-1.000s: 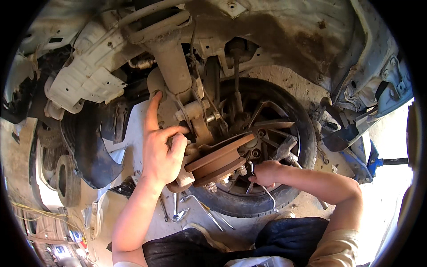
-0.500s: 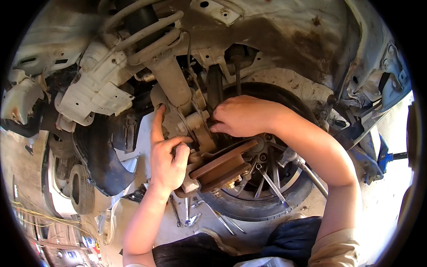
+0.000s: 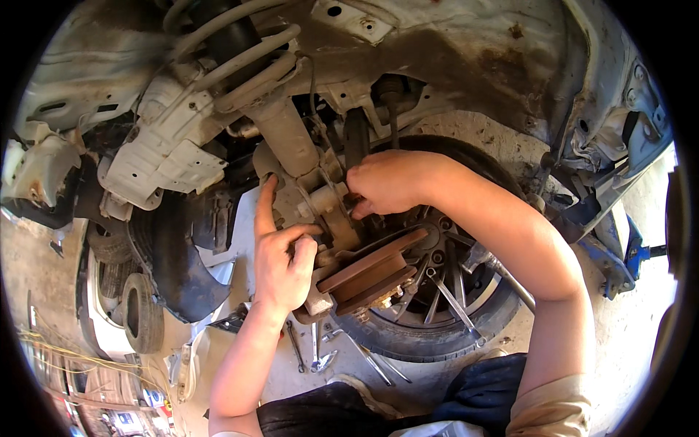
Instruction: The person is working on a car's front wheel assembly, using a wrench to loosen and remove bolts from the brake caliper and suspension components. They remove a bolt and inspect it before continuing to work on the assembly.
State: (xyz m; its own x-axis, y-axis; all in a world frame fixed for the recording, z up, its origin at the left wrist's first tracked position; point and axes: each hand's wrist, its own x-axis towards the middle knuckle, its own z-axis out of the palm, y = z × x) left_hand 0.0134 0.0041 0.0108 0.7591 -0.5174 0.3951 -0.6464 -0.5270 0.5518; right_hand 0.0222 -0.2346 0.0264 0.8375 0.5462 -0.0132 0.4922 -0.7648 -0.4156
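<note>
My left hand is left of the rusty brake disc, index finger stretched up against the strut's lower bracket. Its other fingers are spread and partly bent, with no tool in them. A bolt crosses the bracket between my two hands. From the right, my right hand reaches in beside the bracket, fingers bent together near the bolt's end. What those fingertips hold, if anything, is hidden. Above the bracket rises the dusty strut tube with its coil spring.
Under the disc lies a wheel with its tyre, with a spanner on its spokes and a long-handled tool at its right. Several hand tools lie on the floor. A loose tyre stands at left; body panels surround the wheel arch.
The whole view has shifted slightly. My right hand has bent a little at the wrist, its fingers still by the bracket. My left hand keeps its place against the bracket.
</note>
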